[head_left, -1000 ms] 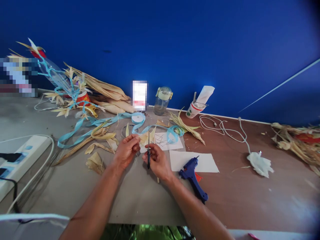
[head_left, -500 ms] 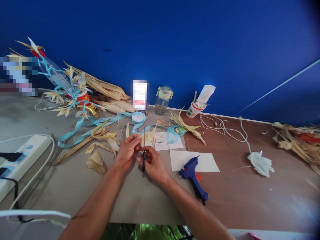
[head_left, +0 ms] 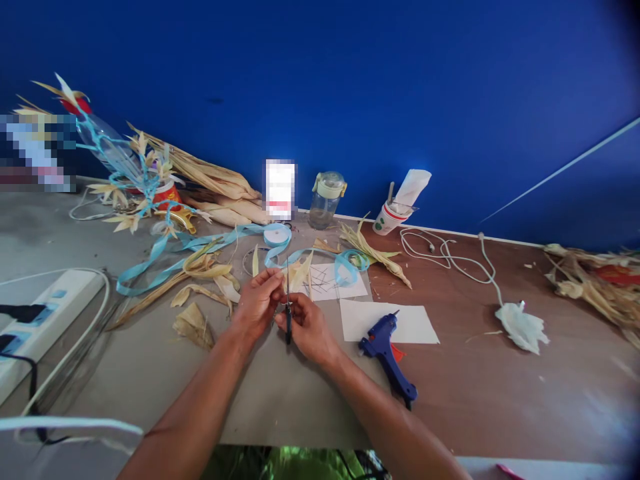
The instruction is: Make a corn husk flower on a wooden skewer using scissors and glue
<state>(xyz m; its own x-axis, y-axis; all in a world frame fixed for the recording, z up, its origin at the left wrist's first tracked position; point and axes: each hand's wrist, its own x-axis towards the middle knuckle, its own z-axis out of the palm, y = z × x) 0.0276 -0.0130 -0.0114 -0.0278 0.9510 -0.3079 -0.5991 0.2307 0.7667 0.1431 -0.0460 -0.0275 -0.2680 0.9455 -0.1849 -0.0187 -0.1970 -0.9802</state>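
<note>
My right hand [head_left: 311, 331] is closed around a pair of dark-handled scissors [head_left: 288, 320], whose blades point away from me. Close beside it, my left hand [head_left: 260, 300] has its fingers pinched together at the blades. What sits in that pinch is too small to make out. Pale corn husk pieces [head_left: 299, 275] show just beyond the fingertips. Behind them lies a white sheet with several thin dark wires [head_left: 320, 280] on it. Light blue ribbon [head_left: 350, 267] curls over that sheet, and its roll [head_left: 277, 235] stands farther back.
A blue glue gun [head_left: 387, 353] rests partly on white paper [head_left: 417, 325] at my right. Dried husks [head_left: 193, 325] lie to the left, near a power strip [head_left: 47, 327]. A jar [head_left: 325, 203], a paper cup [head_left: 386, 220] and a lit screen [head_left: 280, 190] stand along the blue wall.
Both hands stay nearly in place. The scissors have shifted very slightly between the fingers; a tiny scrap now shows on the table below the hands.
</note>
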